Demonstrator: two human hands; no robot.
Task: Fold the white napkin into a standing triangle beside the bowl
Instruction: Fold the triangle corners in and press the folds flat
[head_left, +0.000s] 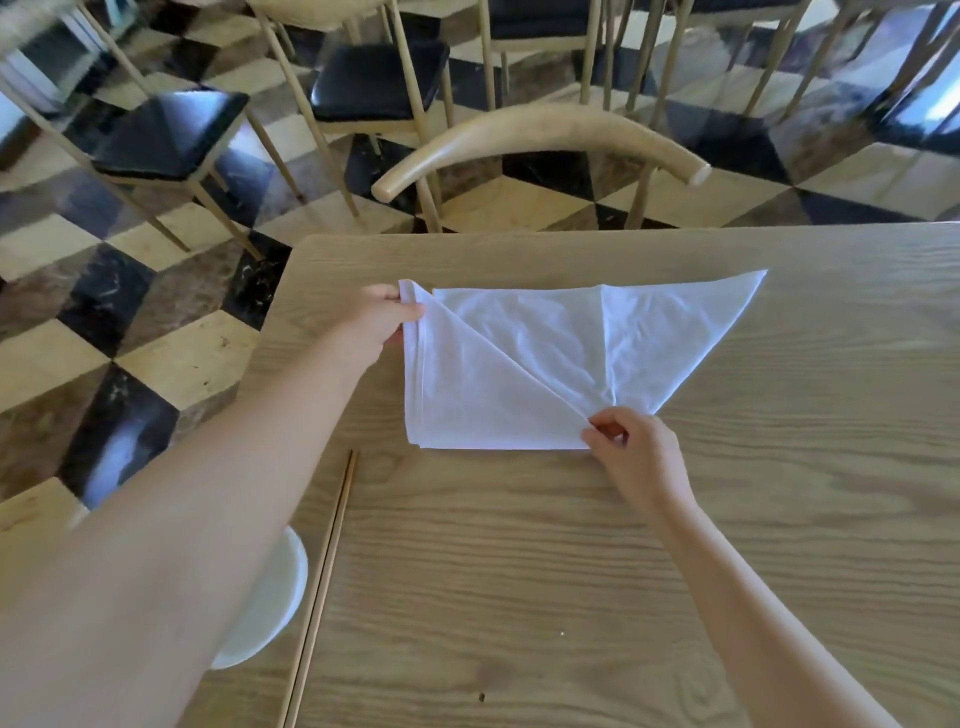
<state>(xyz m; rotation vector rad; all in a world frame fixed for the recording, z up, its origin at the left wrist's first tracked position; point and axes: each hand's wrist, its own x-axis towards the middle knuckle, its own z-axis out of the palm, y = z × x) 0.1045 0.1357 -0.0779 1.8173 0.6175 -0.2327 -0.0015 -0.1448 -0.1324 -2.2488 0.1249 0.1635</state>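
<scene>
Two hands on the white napkin (519, 364), thin creased cloth lying mid-frame on the grained wooden desk (779, 493), one flap folded diagonally. Bare wood lies open lower right. Left hand (382, 317) grip pinches the upper-left corner; right hand (631, 452) grip pinches the bottom point. White bowl (270, 597) sits lower left, beside chopsticks (324, 582).

We see the white napkin (524, 364) lying flat on the wooden table (779, 519), its left part folded over along a diagonal crease. The left hand (382, 319) pinches its far-left corner; the right hand (631, 454) pinches the near point. Nearer, at left, chopsticks (324, 582) lie just beside a white bowl (270, 603). A chair (540, 135) stands beyond the table.
</scene>
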